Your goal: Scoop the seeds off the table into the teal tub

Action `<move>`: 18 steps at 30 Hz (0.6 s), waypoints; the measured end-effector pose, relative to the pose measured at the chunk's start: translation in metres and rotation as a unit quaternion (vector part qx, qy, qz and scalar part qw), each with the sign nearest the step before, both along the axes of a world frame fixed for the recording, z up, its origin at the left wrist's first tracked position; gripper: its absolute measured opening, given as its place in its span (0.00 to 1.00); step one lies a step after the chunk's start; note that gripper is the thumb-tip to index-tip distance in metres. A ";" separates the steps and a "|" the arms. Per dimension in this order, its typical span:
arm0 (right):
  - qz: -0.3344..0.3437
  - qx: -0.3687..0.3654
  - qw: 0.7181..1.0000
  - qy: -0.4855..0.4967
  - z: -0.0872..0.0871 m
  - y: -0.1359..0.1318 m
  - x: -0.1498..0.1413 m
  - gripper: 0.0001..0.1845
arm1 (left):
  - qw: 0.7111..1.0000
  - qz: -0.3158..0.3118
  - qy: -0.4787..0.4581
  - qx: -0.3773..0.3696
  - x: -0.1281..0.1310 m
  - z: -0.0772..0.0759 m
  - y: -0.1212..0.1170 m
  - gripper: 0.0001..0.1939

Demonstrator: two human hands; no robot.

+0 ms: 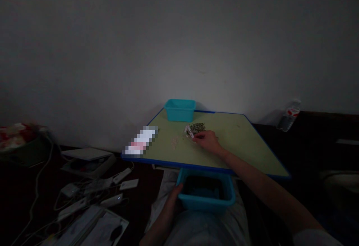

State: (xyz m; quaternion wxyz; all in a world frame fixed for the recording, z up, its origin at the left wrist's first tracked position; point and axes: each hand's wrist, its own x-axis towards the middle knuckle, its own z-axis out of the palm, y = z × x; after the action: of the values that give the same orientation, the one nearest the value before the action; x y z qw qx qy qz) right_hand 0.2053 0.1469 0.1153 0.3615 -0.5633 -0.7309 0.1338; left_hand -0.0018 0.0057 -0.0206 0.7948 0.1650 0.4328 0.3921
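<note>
My right hand reaches across the table with its fingers pinched on a small white strip-like piece. The strip lies at a clear, crinkled plastic bag or dish; I cannot tell which. Right behind the fingertips is a pile of small dark seed-like bits. A small patch of pale bits is spread left of the hand. On my lap rests a turquoise plastic tub, dark inside. My left hand holds its left side, with most fingers hidden.
A second turquoise tub stands at the back of the blue-edged table. A lit phone lies at the table's left. Chargers and cables clutter the floor on the left. A plastic bottle leans against the wall at right.
</note>
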 end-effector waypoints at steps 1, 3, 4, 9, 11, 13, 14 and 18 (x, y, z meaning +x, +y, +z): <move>-0.001 -0.002 1.000 0.004 0.000 0.000 0.000 0.09 | 1.000 -0.001 -0.010 -0.002 0.000 -0.002 0.000 0.28; -0.004 -0.008 1.000 0.010 0.000 0.000 0.000 0.08 | 1.000 0.004 -0.024 0.009 0.000 -0.003 0.001 0.29; -0.002 -0.010 1.000 0.010 -0.001 0.000 0.000 0.08 | 0.999 0.007 -0.031 0.014 0.000 -0.003 0.000 0.28; 0.021 -0.015 1.000 0.009 -0.001 -0.002 -0.003 0.06 | 0.999 0.009 -0.033 0.026 0.001 0.004 -0.001 0.24; 0.023 -0.016 1.000 0.008 -0.001 -0.003 -0.004 0.06 | 0.999 0.001 -0.035 0.022 0.000 0.006 -0.003 0.26; 0.024 -0.015 1.000 -0.002 -0.002 -0.003 -0.004 0.06 | 0.999 -0.002 -0.038 0.020 -0.001 0.005 -0.003 0.28; 0.021 -0.013 1.000 -0.009 -0.003 -0.002 -0.003 0.06 | 0.999 -0.003 -0.041 0.018 -0.001 0.004 -0.003 0.29; -0.009 -0.002 1.000 -0.023 -0.006 0.002 0.003 0.07 | 0.999 -0.001 -0.045 0.030 0.000 0.000 -0.002 0.31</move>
State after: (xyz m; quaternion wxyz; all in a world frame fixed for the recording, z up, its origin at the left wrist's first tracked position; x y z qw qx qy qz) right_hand 0.2081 0.1484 0.1098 0.3445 -0.5731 -0.7340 0.1190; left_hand -0.0017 0.0032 -0.0204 0.8085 0.1713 0.3847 0.4110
